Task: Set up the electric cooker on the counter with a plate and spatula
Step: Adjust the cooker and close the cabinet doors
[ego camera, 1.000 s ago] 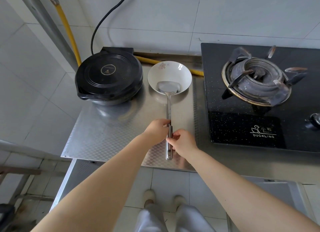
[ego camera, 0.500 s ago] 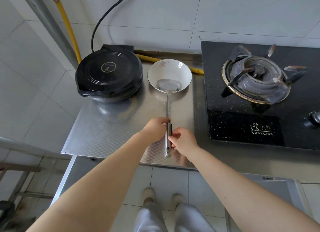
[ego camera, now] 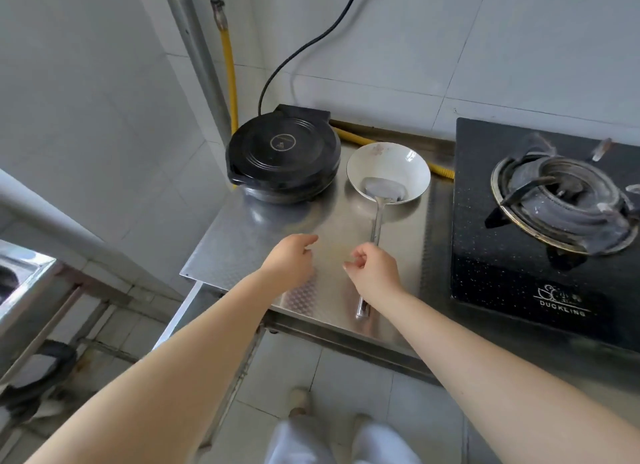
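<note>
Left hand (ego camera: 289, 261) is hovering over the embossed stainless-steel counter sheet (ego camera: 242, 252), fingers loosely curled, gripping nothing. Right hand (ego camera: 374, 269) is hovering just beside it, fingers half curled, also gripping nothing; it is overlapping the middle of the long stainless-steel spatula (ego camera: 377, 218), and contact with the handle cannot be confirmed from this view. The two hands are sitting apart, a strip of bare counter showing between them.

The spatula handle is running from near the counter's front edge up toward the wall, its flat blade lying inside the shallow white ceramic plate (ego camera: 391, 159). The plate is sitting on the counter just to the right of the round black electric cooker (ego camera: 282, 152), lid closed, the two close together. A black power cord (ego camera: 301, 51) is rising from the cooker's rear up the tiled wall. A yellow gas hose (ego camera: 230, 72) is descending behind the cooker and passing behind the plate. The black glass gas stove (ego camera: 540, 266) is occupying the right.
</note>
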